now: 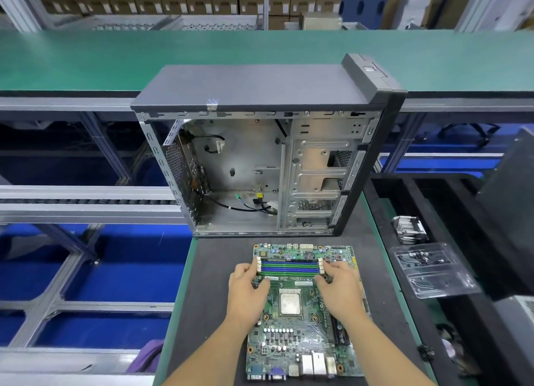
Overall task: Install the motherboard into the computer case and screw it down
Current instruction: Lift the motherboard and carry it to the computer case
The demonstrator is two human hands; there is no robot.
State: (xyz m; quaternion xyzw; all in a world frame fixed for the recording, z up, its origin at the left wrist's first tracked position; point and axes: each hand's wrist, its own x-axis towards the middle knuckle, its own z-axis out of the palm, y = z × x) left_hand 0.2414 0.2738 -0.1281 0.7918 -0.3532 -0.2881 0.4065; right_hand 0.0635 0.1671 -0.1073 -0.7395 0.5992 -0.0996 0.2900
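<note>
A green motherboard (291, 336) lies flat on the dark mat (213, 299) in front of me, its port block toward me and its blue and green memory slots at the far end. My left hand (247, 291) and my right hand (341, 290) rest on the board at either end of the memory slots, fingers curled at the slot latches. Beyond the board stands the open computer case (260, 166), its bare metal interior facing me with loose cables at the bottom.
A clear plastic tray (430, 267) with small screws lies to the right, and a metal heatsink (409, 229) sits behind it. A green conveyor belt (86, 59) runs behind the case. Left of the mat is a roller track (86, 201) over blue floor.
</note>
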